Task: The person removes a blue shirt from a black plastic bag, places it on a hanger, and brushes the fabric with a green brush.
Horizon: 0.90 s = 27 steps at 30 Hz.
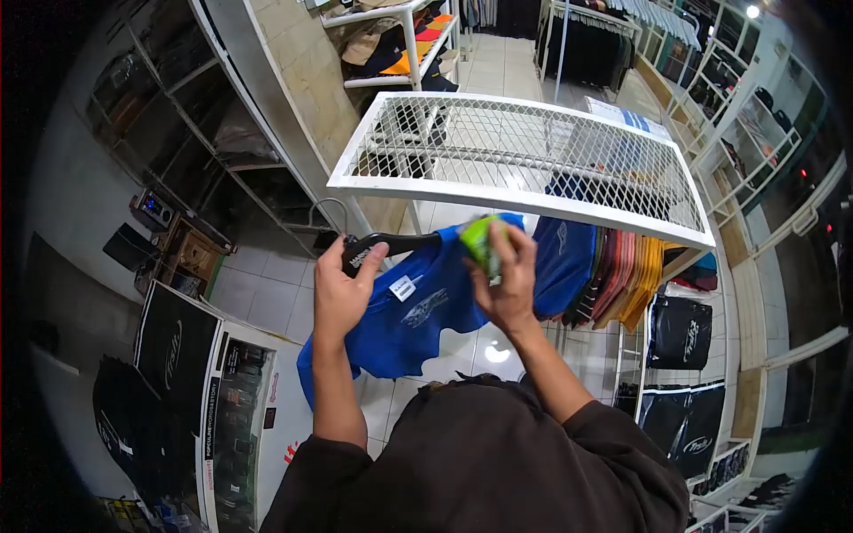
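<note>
My left hand (pixel 343 289) is closed on the black hanger (pixel 400 242), whose metal hook (pixel 330 202) points up at the left. From the hanger hangs a blue T-shirt (pixel 404 324) with a silver print on its chest and a white tag (pixel 402 288) near the collar. My right hand (pixel 508 284) grips a small bright green item (pixel 482 243) against the shirt's shoulder. Motion blur hides what kind of item it is. Just right of this hand, another blue shirt (pixel 569 253) hangs on the rack.
In front stands a white rack with a mesh top (pixel 533 147), and red, pink and yellow shirts (pixel 644 275) hang below it. A glass display case (pixel 235 426) is at the lower left. Shelves of caps (pixel 382 44) rise behind. Black packages (pixel 680 333) sit at the right.
</note>
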Each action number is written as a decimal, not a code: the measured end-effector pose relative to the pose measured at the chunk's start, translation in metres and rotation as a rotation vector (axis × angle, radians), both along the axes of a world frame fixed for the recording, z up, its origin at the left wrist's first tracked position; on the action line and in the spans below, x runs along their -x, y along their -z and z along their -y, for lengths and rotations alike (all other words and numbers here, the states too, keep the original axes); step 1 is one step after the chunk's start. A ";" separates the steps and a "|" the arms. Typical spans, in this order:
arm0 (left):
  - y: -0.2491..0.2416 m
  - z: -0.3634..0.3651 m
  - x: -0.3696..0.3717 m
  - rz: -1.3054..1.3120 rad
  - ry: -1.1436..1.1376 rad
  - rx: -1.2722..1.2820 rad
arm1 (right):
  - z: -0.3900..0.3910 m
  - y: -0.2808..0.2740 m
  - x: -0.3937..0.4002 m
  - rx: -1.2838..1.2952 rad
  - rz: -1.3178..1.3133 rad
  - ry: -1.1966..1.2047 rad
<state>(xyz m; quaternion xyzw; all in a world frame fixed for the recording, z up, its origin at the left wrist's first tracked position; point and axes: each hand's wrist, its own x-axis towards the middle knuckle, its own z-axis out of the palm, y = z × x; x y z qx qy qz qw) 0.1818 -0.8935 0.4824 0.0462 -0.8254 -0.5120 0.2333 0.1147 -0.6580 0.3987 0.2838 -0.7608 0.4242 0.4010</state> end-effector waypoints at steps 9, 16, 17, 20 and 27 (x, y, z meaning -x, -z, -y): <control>0.004 0.020 -0.016 -0.029 0.192 -0.088 | -0.066 0.024 0.041 0.127 0.313 0.330; 0.009 -0.016 -0.008 -0.119 0.241 0.507 | -0.022 -0.015 0.005 -0.143 0.241 -0.043; 0.008 -0.014 -0.010 -0.133 0.235 0.559 | -0.030 0.004 0.020 -0.109 0.249 0.002; 0.014 0.001 -0.014 -0.226 0.233 0.697 | -0.075 0.049 0.058 -0.030 0.440 0.303; 0.022 0.007 -0.010 -0.418 0.286 1.071 | -0.041 -0.034 0.004 -0.125 0.297 -0.106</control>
